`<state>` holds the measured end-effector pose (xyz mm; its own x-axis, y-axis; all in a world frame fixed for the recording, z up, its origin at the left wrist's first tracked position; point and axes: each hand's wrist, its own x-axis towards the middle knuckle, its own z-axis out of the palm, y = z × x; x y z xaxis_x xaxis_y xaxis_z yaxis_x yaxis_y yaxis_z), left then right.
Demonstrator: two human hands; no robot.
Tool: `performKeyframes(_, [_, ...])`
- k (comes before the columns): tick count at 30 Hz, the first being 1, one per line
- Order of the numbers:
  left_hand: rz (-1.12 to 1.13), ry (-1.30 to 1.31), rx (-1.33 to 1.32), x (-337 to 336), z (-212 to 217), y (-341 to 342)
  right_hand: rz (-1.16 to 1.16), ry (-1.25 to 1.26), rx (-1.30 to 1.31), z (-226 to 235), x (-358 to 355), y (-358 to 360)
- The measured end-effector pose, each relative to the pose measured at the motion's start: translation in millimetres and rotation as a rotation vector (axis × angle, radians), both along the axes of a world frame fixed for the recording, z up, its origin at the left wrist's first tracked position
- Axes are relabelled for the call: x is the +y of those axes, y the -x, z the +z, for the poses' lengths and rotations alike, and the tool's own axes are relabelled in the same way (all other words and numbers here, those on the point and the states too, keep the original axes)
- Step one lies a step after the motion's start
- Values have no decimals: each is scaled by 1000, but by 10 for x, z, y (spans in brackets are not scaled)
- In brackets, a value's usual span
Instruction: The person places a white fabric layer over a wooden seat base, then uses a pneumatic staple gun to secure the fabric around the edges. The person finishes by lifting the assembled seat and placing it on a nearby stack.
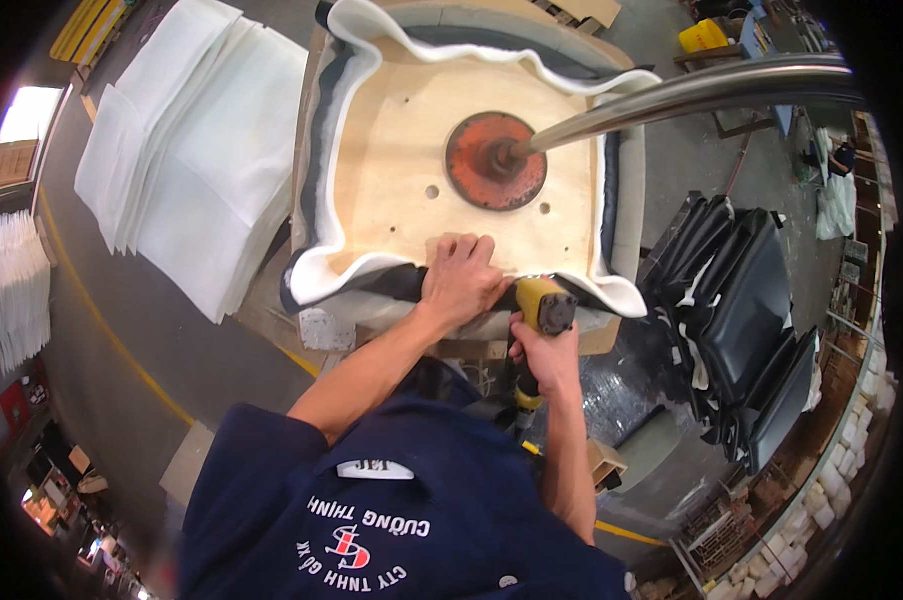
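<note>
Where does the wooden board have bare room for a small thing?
Left: the wooden board is bare between white padding and red disc. Right: a narrower patch between disc and padding, beside the metal pole. Crowded: the near edge, with left hand, right hand and yellow tool.

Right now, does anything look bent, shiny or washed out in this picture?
Head view: the yellow floor line bows near the dark rim; same view, the metal pole has bright glare; there too, the opening at far left is washed-out white, while the left hand looks fairly sharp.
</note>
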<state>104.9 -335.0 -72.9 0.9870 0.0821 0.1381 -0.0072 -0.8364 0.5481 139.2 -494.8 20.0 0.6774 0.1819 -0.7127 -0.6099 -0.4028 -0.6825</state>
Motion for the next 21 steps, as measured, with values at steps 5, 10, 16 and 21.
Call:
performKeyframes(5, [88,-23,-76,-68,-114,10,-20,-30,16,-22,-61,-38])
performKeyframes(10, [97,-42,-77,-62,-95,-5,-82,-124,19,14,-129,35])
performKeyframes(16, [92,-39,-84,-52,-123,-11,33,-66,20,15,1,34])
performKeyframes(21, [104,-71,-120,-74,-169,-3,71,-18,-13,22,59,-32])
